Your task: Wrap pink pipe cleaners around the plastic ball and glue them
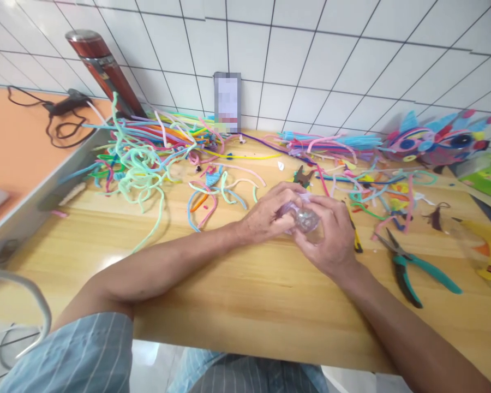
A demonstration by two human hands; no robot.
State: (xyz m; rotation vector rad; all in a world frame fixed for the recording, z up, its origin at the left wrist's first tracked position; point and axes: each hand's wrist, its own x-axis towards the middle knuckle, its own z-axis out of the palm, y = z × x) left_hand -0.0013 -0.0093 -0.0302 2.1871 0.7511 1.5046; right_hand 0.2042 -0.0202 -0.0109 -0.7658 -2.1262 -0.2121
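Note:
Both hands are closed around a small clear, shiny, rounded piece (306, 219) that looks like plastic, with a pale lilac wrap around part of it. My left hand (272, 213) pinches the lilac side, fingers bent. From the right, my right hand (331, 232) curls round the clear side with its thumb underneath. Fingers hide much of the piece, so its full shape cannot be made out. Just beyond the hands lie dark cutters (303, 176). A yellow and black knife (357, 232) sits beside my right hand, partly covered by it.
Tangled pipe cleaners (141, 169) and bundles (331, 144) line the back of the wooden table (229, 305). Teal-handled pliers (413, 267) and a yellow glue gun (485, 245) lie right. A phone (228, 101) leans on the wall; a red flask (104, 71) and colourful figures (437, 139) stand at the back.

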